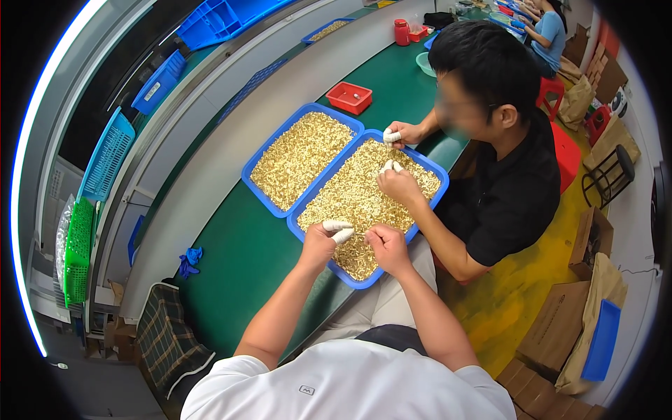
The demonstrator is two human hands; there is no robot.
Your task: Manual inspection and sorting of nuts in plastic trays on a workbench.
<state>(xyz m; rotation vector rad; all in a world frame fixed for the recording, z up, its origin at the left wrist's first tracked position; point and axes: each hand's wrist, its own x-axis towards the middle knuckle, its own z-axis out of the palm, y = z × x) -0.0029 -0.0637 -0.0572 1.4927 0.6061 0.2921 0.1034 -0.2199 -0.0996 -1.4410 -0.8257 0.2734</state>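
Both my hands are above the near end of a blue tray (297, 222) heaped with small gold-coloured metal parts (357, 192). White covers wrap the thumb and forefinger of my left hand (323, 241), and those fingertips are brought together. Just to its right, my right hand (388, 247) is closed in a pinch with bare fingers. The two hands nearly meet; whatever lies between the fingertips is too small to make out. A second blue tray (253, 187) of similar parts stands against the first on its far left side.
Across the same tray, a co-worker in a black shirt (514, 203) works with white-covered fingers. On the green table (241, 259) are a red bin (350, 97) and a crumpled blue glove (189, 262). A checked cloth (168, 329) lies at the lower left; cartons (556, 325) stand right.
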